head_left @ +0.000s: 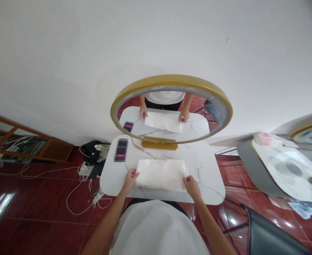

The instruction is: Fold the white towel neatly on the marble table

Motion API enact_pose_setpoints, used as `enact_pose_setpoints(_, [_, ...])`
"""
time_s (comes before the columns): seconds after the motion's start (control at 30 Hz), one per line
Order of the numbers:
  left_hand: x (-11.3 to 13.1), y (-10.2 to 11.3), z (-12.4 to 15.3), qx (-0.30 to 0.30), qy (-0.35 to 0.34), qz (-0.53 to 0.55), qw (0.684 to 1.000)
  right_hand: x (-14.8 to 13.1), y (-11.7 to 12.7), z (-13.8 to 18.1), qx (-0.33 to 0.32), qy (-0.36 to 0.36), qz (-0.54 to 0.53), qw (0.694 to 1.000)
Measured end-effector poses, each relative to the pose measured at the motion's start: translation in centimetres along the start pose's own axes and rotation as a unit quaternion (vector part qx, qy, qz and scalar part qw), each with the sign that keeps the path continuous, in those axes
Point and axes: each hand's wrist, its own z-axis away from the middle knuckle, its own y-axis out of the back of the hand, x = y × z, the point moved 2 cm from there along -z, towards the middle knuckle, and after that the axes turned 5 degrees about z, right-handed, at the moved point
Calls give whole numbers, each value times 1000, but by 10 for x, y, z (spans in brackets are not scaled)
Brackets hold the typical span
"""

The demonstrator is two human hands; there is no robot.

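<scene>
Holding white cloth [160, 173] by both short ends, centre of frame, flat on pale marbled surface [206, 170] near its front edge. Left hand [131, 177] pinched on left end, thumb on top; right hand [191, 186] closed on right end the same way. Already folded into a thick, fairly even rectangle. Judged well along: folding largely done, final squaring or a further fold possibly left, cannot tell which. Blurred phone [121, 149] up-left of cloth, apart. Round gold-rimmed mirror [172, 79] behind, reflecting the same grip.
</scene>
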Motion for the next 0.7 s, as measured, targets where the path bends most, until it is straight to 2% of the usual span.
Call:
enact_pose_setpoints(0.13, [-3, 2, 23, 13, -15, -26, 999, -13, 10, 24, 14, -4, 47, 999])
enact_pose_setpoints(0.23, [11, -3, 34, 25, -111, -150, 982, -44, 18, 35, 72, 82, 92, 990])
enact_pose_setpoints(0.3, [22, -13, 38, -35, -196, -245, 949, -68, 18, 37, 76, 177, 110, 975])
enact_pose_setpoints(0.4, [32, -32, 40, -153, -278, -307, 897, -92, 7, 37, 38, 275, 130, 952])
enact_pose_setpoints(0.47, [32, -43, 41, -177, -303, -326, 878, -97, -3, 37, 20, 293, 147, 945])
enact_pose_setpoints(0.53, [30, -48, 43, -170, -310, -339, 872, -94, -10, 39, 13, 288, 157, 944])
enact_pose_setpoints(0.6, [26, -50, 47, -168, -311, -349, 868, -88, -15, 44, 9, 280, 162, 946])
enact_pose_setpoints(0.7, [21, -47, 53, -195, -326, -357, 853, -78, -19, 53, -4, 286, 163, 944])
